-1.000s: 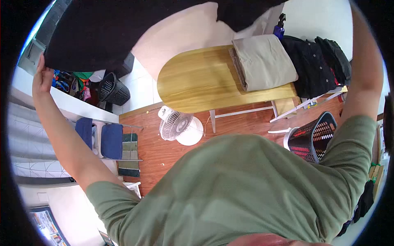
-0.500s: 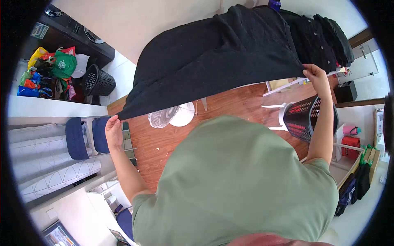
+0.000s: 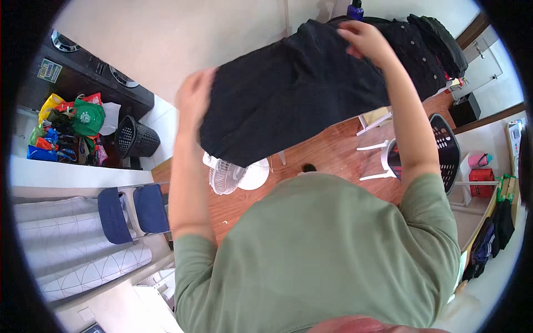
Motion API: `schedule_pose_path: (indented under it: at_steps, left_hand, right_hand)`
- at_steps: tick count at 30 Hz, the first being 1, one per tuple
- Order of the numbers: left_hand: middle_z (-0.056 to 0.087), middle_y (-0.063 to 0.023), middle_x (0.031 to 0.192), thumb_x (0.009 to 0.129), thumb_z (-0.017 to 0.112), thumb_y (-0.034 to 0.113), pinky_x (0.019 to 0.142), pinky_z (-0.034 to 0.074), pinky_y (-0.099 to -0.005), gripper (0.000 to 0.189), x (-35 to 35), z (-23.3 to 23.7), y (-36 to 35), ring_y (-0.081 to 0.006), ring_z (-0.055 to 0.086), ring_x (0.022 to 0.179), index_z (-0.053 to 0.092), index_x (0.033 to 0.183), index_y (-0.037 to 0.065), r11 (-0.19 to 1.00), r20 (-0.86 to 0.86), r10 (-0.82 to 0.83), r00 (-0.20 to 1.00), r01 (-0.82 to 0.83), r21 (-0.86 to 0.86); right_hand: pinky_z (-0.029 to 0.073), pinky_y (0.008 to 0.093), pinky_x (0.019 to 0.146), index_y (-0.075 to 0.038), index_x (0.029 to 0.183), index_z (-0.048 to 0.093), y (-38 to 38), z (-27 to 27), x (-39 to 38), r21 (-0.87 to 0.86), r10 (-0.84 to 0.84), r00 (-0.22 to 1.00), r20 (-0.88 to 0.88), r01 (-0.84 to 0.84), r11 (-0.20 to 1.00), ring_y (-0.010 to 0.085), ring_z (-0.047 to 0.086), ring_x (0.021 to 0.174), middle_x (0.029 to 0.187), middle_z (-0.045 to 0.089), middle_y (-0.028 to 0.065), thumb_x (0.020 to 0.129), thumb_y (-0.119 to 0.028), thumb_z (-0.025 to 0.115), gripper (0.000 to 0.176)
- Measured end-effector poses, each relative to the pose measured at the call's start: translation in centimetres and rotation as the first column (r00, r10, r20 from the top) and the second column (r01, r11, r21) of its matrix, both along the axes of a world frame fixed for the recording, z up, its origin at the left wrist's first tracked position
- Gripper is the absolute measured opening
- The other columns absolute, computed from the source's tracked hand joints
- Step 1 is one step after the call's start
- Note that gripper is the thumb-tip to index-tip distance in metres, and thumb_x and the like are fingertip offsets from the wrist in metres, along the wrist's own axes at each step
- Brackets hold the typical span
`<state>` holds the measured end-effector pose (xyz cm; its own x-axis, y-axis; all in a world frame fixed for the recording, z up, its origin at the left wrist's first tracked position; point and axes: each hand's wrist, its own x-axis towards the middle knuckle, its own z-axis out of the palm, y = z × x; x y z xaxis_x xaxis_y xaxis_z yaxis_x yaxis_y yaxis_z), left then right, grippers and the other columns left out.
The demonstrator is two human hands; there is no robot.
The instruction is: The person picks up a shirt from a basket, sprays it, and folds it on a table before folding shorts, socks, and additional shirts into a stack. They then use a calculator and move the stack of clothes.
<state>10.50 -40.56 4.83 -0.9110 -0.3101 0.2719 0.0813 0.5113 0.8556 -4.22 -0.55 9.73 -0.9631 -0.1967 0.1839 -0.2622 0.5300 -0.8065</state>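
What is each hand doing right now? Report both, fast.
Left hand: closed, fingers gripping one edge of the black garment.
Right hand: closed, gripping the same garment at its far edge.

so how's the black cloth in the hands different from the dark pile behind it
The black cloth hangs in the air, gripped by the left hand and right hand; the dark pile lies heaped with no hand on it. The cloth looks plain, while the pile shows small buttons. Both are dark fabric.
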Motion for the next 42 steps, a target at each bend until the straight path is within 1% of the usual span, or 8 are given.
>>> schedule_pose_path:
  at_steps: [8, 12, 17, 23, 26, 31, 39, 42]
  left_hand:
    - [0.070, -0.0148, 0.097, 0.076, 0.079, 0.024, 0.086, 0.049, -0.0400, 0.037, -14.1, -1.8, 16.2, -0.0274, 0.066, 0.095, 0.069, 0.100, -0.002, 0.952, 0.048, -0.213, 0.976, 0.196, 0.237]
    - [0.060, -0.0133, 0.120, 0.079, 0.074, 0.015, 0.100, 0.043, -0.0435, 0.034, -7.1, 1.1, 16.3, -0.0317, 0.056, 0.115, 0.065, 0.111, 0.009, 0.673, -0.155, -0.634, 0.757, 0.443, -0.592]
    - [0.054, -0.0109, 0.136, 0.070, 0.082, 0.026, 0.107, 0.038, -0.0473, 0.049, -3.0, 1.1, 11.0, -0.0318, 0.047, 0.129, 0.069, 0.116, 0.015, 0.496, -0.017, -0.748, 0.663, 0.542, -0.678]
    - [0.061, -0.0175, 0.129, 0.101, 0.044, 0.049, 0.100, 0.045, -0.0434, 0.056, -3.8, -10.7, -13.7, -0.0339, 0.057, 0.120, 0.063, 0.123, 0.002, 0.914, 0.443, 0.376, 0.814, -0.245, -0.324]
    - [0.061, -0.0152, 0.131, 0.099, 0.034, 0.062, 0.103, 0.045, -0.0438, 0.071, -1.3, -18.2, -16.8, -0.0329, 0.058, 0.121, 0.058, 0.131, 0.004, 0.549, 0.644, -0.272, 0.715, -0.434, 0.714]
    - [0.062, -0.0157, 0.129, 0.099, 0.041, 0.059, 0.102, 0.047, -0.0447, 0.067, -1.5, -20.8, -13.4, -0.0323, 0.059, 0.119, 0.055, 0.134, 0.004, 0.256, 0.282, -0.255, 0.925, -0.217, 0.942]
    - [0.065, -0.0193, 0.122, 0.099, 0.057, 0.029, 0.093, 0.055, -0.0446, 0.041, -2.9, -14.8, -19.2, -0.0316, 0.067, 0.105, 0.058, 0.126, -0.002, -0.023, 0.154, -0.219, 0.964, -0.163, 0.986]
    - [0.066, -0.0187, 0.117, 0.097, 0.061, 0.025, 0.090, 0.056, -0.0418, 0.039, -3.2, -11.0, -18.7, -0.0293, 0.068, 0.101, 0.058, 0.123, -0.003, 0.349, 0.364, -0.019, 0.931, -0.335, 0.875]
  right_hand:
    - [0.051, 0.0268, 0.064, 0.002, 0.116, 0.059, -1.0, -1.3, -8.3, -0.093, 0.275, 0.956, 0.100, -0.266, 0.960, 0.0133, 0.062, 0.072, 0.085, 0.063, 0.0063, 0.086, -0.016, 0.074, 0.039]
    - [0.050, 0.0284, 0.082, -0.004, 0.104, 0.064, 6.2, 0.3, -2.8, 0.261, 0.507, 0.841, -0.190, -0.454, 0.852, 0.0169, 0.061, 0.093, 0.099, 0.061, 0.0047, 0.076, 0.007, 0.068, 0.031]
    - [0.050, 0.0333, 0.089, -0.004, 0.101, 0.070, 7.4, 0.9, -1.2, 0.556, 0.538, 0.816, -0.214, -0.351, 0.753, 0.0262, 0.062, 0.104, 0.108, 0.061, 0.0085, 0.079, 0.009, 0.061, 0.027]
    - [0.051, 0.0452, 0.085, -0.003, 0.106, 0.071, -5.9, -0.4, -14.6, 0.822, 0.296, 0.953, -0.072, -0.111, 0.558, 0.0406, 0.064, 0.099, 0.103, 0.070, 0.0192, 0.095, -0.028, 0.057, 0.030]
    - [0.051, 0.0463, 0.086, -0.002, 0.103, 0.073, -9.2, -1.4, -16.5, 0.936, 0.232, 0.965, 0.127, -0.193, 0.294, 0.0384, 0.065, 0.102, 0.106, 0.069, 0.0209, 0.089, -0.032, 0.064, 0.034]
    - [0.051, 0.0462, 0.086, -0.001, 0.104, 0.072, -7.5, -8.4, -26.0, 0.885, 0.253, 0.849, 0.463, -0.458, -0.082, 0.0381, 0.065, 0.103, 0.110, 0.069, 0.0214, 0.083, -0.032, 0.068, 0.038]
    - [0.050, 0.0418, 0.088, 0.008, 0.105, 0.068, -5.8, -1.4, -20.3, 0.600, 0.054, 0.997, 0.058, -0.078, 0.796, 0.0336, 0.066, 0.099, 0.104, 0.070, 0.0221, 0.080, -0.027, 0.072, 0.043]
    - [0.049, 0.0381, 0.080, 0.002, 0.105, 0.068, -4.8, -0.1, -19.1, 0.465, 0.087, 0.994, -0.062, -0.048, 0.884, 0.0245, 0.064, 0.087, 0.094, 0.070, 0.0133, 0.084, -0.026, 0.072, 0.035]
